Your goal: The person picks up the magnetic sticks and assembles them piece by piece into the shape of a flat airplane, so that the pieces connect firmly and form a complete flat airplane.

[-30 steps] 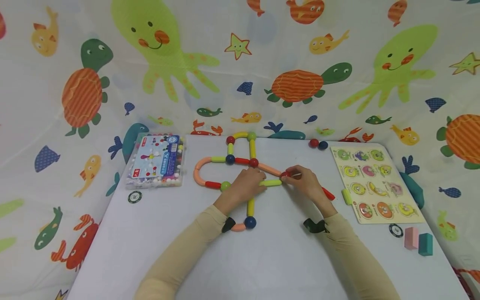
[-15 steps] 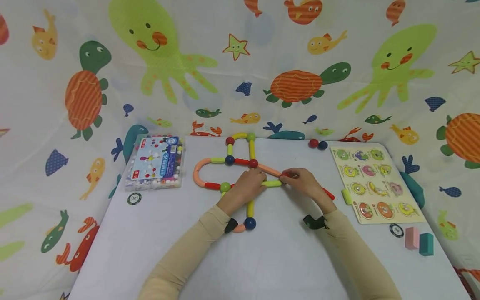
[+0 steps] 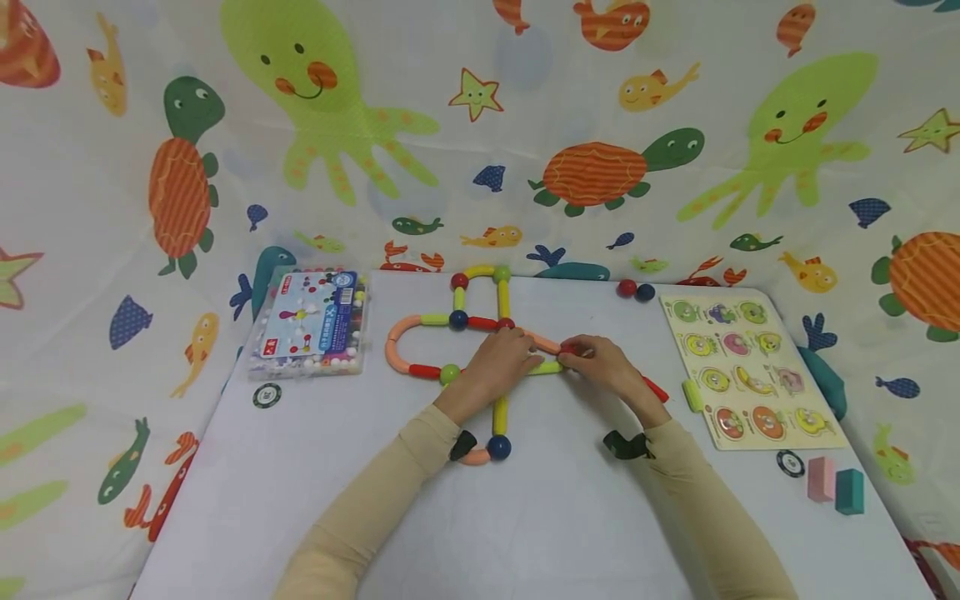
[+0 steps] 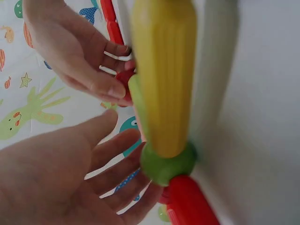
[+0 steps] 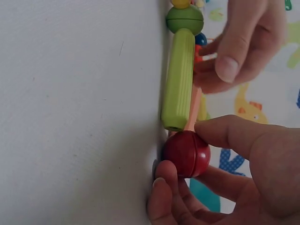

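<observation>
My right hand (image 3: pixel 606 367) pinches a red ball (image 5: pixel 180 152) between thumb and fingers. Close to that ball lies the end of a lime-green stick (image 5: pixel 179 82); its other end meets a green ball (image 5: pixel 185 19). A salmon stick (image 3: pixel 544 342) also runs to the red ball, in the head view. With fingers extended and relaxed, my left hand (image 3: pixel 495 363) is over the middle of the figure, beside the green ball and a yellow stick (image 4: pixel 168 79). In the head view it covers part of the joined sticks and balls.
A loose red stick (image 3: pixel 655 389) lies by my right wrist. Behind are a red ball (image 3: pixel 626 288) and a blue ball (image 3: pixel 645 292). A bead box (image 3: pixel 307 323) stands left, a fruit puzzle board (image 3: pixel 750 367) right, with pink (image 3: pixel 821 479) and teal blocks (image 3: pixel 849 492) in front.
My left hand has shifted slightly right and back, covering more of the lime-green stick. My right hand keeps hold of the red ball in nearly the same place.
</observation>
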A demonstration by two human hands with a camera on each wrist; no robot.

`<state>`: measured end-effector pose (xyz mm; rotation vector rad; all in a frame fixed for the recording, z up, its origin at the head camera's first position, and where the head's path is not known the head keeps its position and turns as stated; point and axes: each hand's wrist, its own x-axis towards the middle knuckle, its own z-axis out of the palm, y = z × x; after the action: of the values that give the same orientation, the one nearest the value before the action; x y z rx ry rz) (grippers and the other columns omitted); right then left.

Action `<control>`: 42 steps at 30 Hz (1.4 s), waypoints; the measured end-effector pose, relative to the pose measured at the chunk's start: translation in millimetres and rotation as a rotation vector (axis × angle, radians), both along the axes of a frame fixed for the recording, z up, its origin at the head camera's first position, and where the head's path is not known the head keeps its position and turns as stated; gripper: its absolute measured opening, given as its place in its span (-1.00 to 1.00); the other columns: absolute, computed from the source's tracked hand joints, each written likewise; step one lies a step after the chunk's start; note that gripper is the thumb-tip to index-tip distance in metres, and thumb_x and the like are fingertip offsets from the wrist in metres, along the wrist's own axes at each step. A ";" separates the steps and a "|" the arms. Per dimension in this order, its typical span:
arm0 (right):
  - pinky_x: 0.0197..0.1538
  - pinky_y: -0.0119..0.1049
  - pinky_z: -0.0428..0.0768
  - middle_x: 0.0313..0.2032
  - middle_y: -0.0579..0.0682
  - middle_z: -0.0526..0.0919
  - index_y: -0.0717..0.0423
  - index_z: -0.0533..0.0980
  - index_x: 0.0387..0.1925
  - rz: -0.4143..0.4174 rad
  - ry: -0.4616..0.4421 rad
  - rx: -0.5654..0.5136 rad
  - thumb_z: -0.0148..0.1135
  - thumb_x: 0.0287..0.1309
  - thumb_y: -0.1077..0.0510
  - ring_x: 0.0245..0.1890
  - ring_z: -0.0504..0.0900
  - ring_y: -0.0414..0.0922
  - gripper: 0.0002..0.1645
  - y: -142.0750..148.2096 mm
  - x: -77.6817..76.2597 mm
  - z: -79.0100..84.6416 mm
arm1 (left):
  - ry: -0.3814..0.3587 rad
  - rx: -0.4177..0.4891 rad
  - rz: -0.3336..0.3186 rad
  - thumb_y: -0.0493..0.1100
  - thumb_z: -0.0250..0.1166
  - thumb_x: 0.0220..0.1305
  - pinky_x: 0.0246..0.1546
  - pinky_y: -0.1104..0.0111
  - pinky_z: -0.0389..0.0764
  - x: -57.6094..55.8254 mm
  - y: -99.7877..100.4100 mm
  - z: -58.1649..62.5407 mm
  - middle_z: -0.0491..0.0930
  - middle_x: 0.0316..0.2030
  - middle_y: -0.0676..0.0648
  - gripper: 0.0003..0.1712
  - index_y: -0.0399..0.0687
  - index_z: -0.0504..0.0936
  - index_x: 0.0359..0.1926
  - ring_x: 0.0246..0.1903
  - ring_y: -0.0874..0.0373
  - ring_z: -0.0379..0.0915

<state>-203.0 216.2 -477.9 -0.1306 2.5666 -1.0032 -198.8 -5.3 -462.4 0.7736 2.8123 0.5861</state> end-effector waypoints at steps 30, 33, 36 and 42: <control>0.09 -0.05 0.65 0.18 0.13 0.62 0.09 0.51 0.24 -0.050 0.008 -0.065 0.26 0.36 -0.11 0.13 0.62 0.10 -0.45 -0.1 6.0 2.0 | 0.196 -0.263 -0.031 -0.20 0.32 0.40 0.17 0.15 0.49 -29.7 25.7 -6.3 0.64 -0.04 -0.07 -0.74 -0.03 0.69 0.07 -0.02 0.01 0.43; 0.11 -0.02 0.64 0.20 0.14 0.61 0.09 0.50 0.26 -0.059 0.010 -0.065 0.25 0.38 -0.10 0.14 0.61 0.12 -0.44 0.4 5.7 2.0 | 0.190 -0.244 -0.030 -0.19 0.32 0.39 0.14 0.16 0.49 -31.0 25.6 -7.6 0.65 -0.05 -0.06 -0.75 -0.01 0.70 0.06 -0.03 0.02 0.43; 0.13 -0.01 0.63 0.21 0.14 0.60 0.09 0.48 0.29 -0.066 0.017 -0.064 0.23 0.40 -0.09 0.15 0.60 0.13 -0.44 1.1 4.9 1.2 | 0.173 -0.228 -0.029 -0.18 0.33 0.38 0.13 0.16 0.49 -32.1 25.8 -9.2 0.64 -0.05 -0.05 -0.74 0.00 0.70 0.06 -0.03 0.02 0.42; 0.16 0.01 0.62 0.23 0.14 0.59 0.09 0.47 0.30 -0.073 0.022 -0.063 0.23 0.40 -0.08 0.17 0.59 0.13 -0.44 2.2 3.7 0.8 | 0.167 -0.179 -0.025 -0.14 0.32 0.41 0.17 0.17 0.48 -30.8 25.1 -8.8 0.62 0.02 -0.05 -0.69 0.03 0.67 0.14 0.03 0.02 0.41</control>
<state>-199.3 218.4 -477.0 -0.0661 2.5769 -1.1160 -229.6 19.8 -471.2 0.8565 2.9479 0.2714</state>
